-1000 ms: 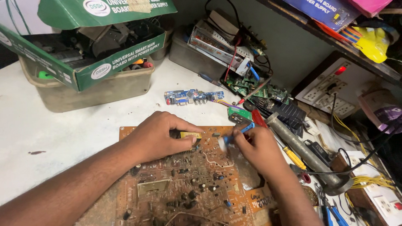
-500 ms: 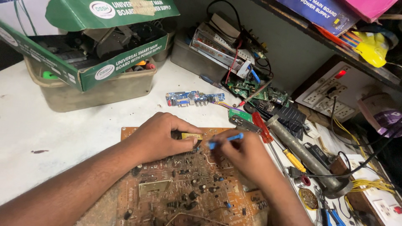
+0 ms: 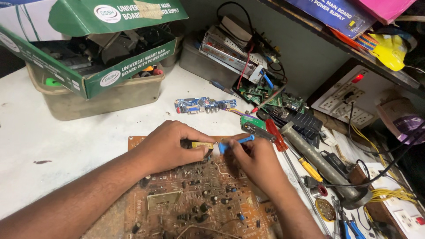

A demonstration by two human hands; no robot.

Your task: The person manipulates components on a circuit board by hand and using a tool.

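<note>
Since a moment ago, my right hand [image 3: 256, 159] has levelled its gripped blue-handled tool [image 3: 237, 142]; left hand [image 3: 170, 148] pinches a small yellow component [image 3: 202, 145] on the brown circuit board [image 3: 199, 203].

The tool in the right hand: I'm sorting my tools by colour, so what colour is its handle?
Blue; the head view shows the tool pinched in the right hand.

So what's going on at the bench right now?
A person is bent over a large brown circuit board lying on the white table. The left hand presses down on a small yellow part near the board's far edge, while the right hand holds a thin blue tool pointed at that same spot. A red-handled screwdriver lies just beyond the right hand, and a smaller blue board sits further back, untouched.
</note>
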